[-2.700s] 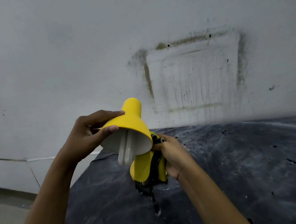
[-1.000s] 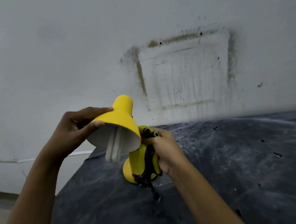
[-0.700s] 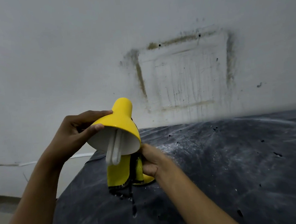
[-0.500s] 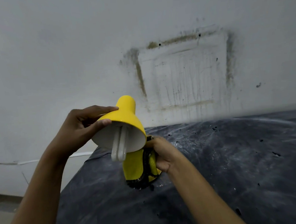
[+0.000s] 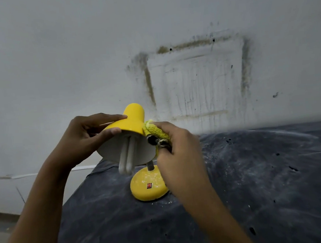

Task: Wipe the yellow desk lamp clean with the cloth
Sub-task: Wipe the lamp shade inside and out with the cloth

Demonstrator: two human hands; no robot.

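Right hand (image 5: 177,150) grips cloth (image 5: 157,132) against lamp shade (image 5: 132,121) | left hand (image 5: 83,138) clasps shade rim | step: wiping shade | next: likely the dusty base (image 5: 149,187)

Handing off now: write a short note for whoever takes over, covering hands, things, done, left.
Left hand: grips the rim of the yellow cone-shaped lamp shade.
Right hand: holds the fluffy yellow-green cloth against the shade's right side.
The round yellow lamp base stands on the dusty dark table.
Done: wiping is under way at the shade.
Left: the base shows pale specks; wipe it and the rest of the shade.
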